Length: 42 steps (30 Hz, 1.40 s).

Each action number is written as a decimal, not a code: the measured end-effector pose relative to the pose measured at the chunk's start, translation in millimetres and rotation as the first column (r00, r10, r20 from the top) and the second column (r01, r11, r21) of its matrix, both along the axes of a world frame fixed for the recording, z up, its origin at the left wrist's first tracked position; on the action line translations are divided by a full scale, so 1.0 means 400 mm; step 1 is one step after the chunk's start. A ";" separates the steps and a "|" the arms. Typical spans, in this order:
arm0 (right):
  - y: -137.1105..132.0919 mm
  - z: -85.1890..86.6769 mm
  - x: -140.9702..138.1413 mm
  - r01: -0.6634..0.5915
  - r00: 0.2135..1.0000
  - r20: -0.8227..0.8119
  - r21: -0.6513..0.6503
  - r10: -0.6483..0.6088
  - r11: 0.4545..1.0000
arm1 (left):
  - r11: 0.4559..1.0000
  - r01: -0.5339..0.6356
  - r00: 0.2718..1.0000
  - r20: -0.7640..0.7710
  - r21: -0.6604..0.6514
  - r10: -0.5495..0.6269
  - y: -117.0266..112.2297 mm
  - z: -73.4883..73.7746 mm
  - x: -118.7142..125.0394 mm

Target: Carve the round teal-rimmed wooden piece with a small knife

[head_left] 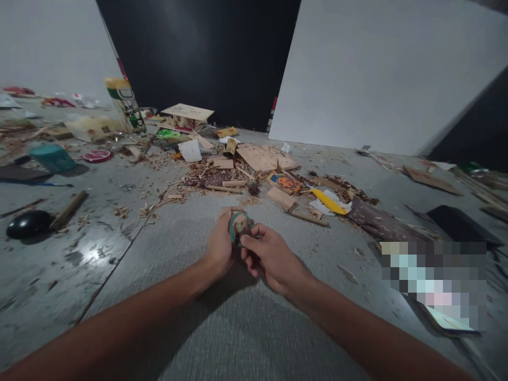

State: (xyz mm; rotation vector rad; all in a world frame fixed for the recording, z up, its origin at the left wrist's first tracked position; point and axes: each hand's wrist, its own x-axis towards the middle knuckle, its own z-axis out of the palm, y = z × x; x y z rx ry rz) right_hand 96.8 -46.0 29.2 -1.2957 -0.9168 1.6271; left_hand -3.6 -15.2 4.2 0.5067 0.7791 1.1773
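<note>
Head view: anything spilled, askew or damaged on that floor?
Yes. Wood shavings and offcuts lie scattered across the grey floor ahead of the hands, mixed with paper scraps. A tall can at back left appears to lean. Both the left hand and right hand grip a small painted piece, which looks intact.

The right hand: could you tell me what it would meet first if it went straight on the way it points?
The right hand points up-left and already touches the small painted piece, also held by the left hand.

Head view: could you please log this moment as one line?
left hand: holds painted piece | right hand: fingers on piece | behind: wood scraps, bottle
</note>
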 end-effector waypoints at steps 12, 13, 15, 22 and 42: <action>0.044 0.014 0.051 -0.220 0.925 0.369 0.325 0.091 0.920 | 0.990 0.034 0.998 0.049 0.140 -0.041 0.010 0.009 0.011; 0.040 0.007 0.048 -0.235 0.911 0.405 0.357 0.078 0.904 | 0.991 0.016 0.999 0.042 0.131 -0.022 0.011 0.006 0.010; 0.032 -0.008 0.046 -0.273 0.875 0.483 0.434 0.034 0.858 | 0.993 -0.020 1.000 0.019 0.119 0.018 0.012 0.000 0.007; 0.030 -0.022 0.043 -0.293 0.858 0.511 0.560 -0.045 0.775 | 0.987 -0.023 0.999 0.026 0.159 0.019 0.011 -0.009 0.005; 0.036 0.008 0.064 -0.456 0.740 0.673 0.516 -0.013 0.725 | 0.995 -0.003 0.997 0.083 0.101 -0.006 0.016 -0.008 0.000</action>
